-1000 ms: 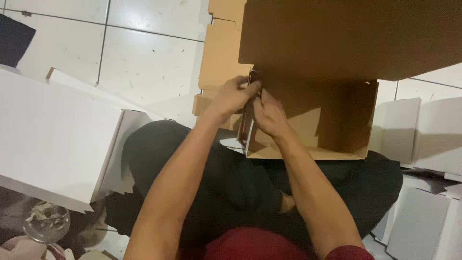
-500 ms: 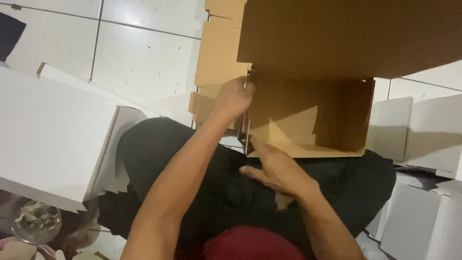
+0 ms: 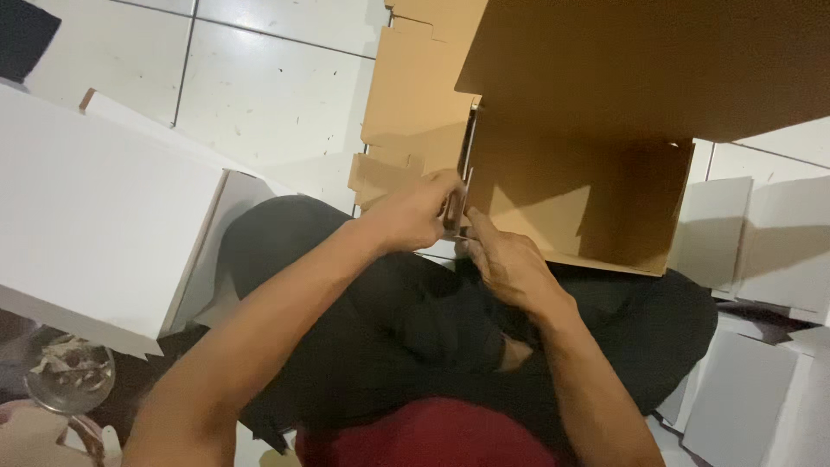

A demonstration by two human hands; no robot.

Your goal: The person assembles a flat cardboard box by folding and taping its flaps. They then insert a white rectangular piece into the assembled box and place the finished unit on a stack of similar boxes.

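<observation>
Both hands, left [image 3: 421, 216] and right [image 3: 506, 264], pinch the brown cardboard box's [image 3: 588, 203] near-left corner edge.

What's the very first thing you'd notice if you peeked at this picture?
The big brown cardboard box at the top right, lying open on the person's lap. Both hands meet at its left wall: the left hand grips the edge and the right hand presses just below it. A large white box sits at the left, and white flat boxes lie at the right.

A brown cardboard box [image 3: 588, 199] stands open on its side ahead; flat white cartons lie left [image 3: 95, 225] and right [image 3: 761, 259] of it.
</observation>
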